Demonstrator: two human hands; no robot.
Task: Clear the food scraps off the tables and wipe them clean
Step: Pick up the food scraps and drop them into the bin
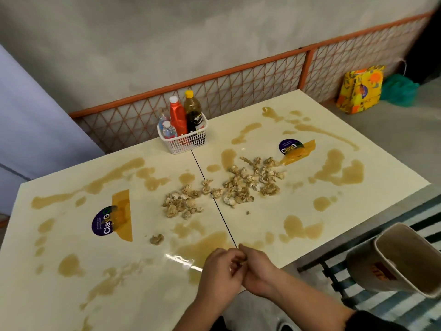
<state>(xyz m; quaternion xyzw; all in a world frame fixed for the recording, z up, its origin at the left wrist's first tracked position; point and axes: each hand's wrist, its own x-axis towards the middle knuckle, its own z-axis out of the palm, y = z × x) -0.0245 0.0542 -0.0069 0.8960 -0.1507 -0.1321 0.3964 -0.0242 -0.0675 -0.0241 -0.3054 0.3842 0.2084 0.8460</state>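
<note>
Two cream tables stand pushed together, the left table (71, 278) and the right table (358, 149), both smeared with brown liquid stains (202, 247). Pale food scraps lie in a heap (183, 203) on the left table and a larger heap (253, 180) on the right one. One loose scrap (157, 239) lies nearer me. My left hand (220, 273) and my right hand (259, 271) touch each other at the near edge by the seam, fingers curled. Whether they pinch something small I cannot tell.
A white basket (188, 139) with sauce and water bottles stands at the far edge on the seam. A beige bin (401, 259) sits at the lower right over a striped bench. A yellow bag (360, 89) lies on the floor beyond. An orange lattice fence runs behind.
</note>
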